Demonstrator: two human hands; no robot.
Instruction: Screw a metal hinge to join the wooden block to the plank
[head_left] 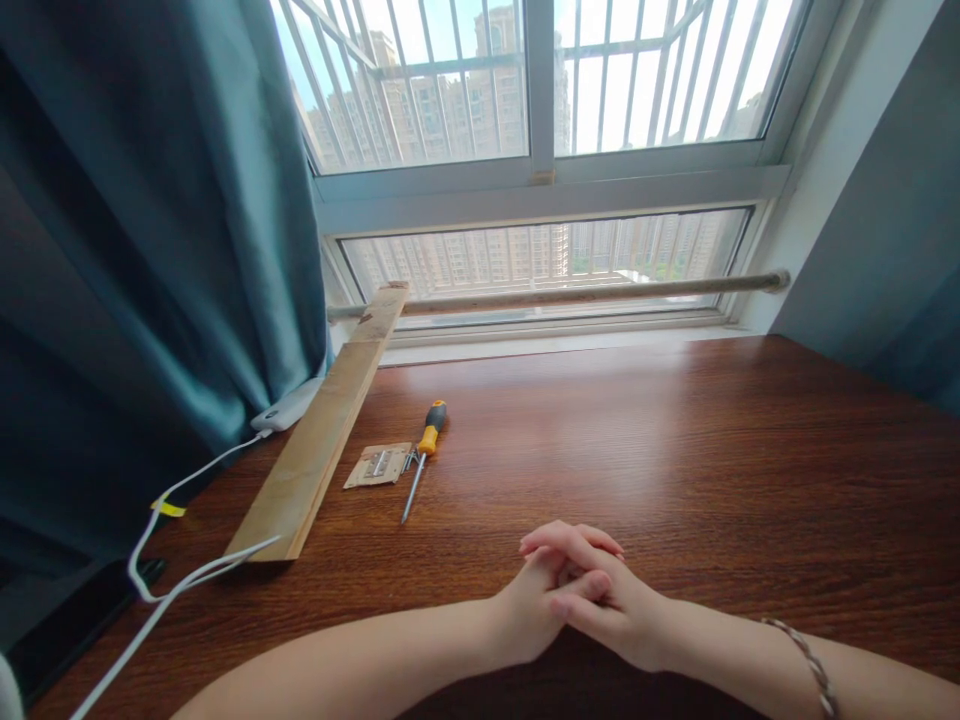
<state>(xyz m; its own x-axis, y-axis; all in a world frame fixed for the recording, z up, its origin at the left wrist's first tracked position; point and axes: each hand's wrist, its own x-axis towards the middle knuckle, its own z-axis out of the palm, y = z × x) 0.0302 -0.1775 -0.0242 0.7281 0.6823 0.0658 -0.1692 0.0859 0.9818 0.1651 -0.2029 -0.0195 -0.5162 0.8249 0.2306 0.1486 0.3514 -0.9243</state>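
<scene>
My left hand [534, 607] and my right hand [626, 610] are clasped together at the table's near edge, fingers interlaced and thumbs on top. No object shows between them. Left of and beyond them lies a screwdriver [428, 440] with a yellow and black handle, its tip pointing toward me. Beside its shaft are several small screws [409, 460], next to a piece of brown card [363, 468] bearing small metal parts. Further left, a long wooden board [322, 430] rests on the table, its far end by the window rail.
The brown wooden table [675, 450] reaches to the window, where a round rail [585, 296] runs across. A white power strip or adapter [287, 405] and white cable [191, 578] lie left of the board, near a blue curtain [165, 220]. A dark object [82, 615] sits at lower left.
</scene>
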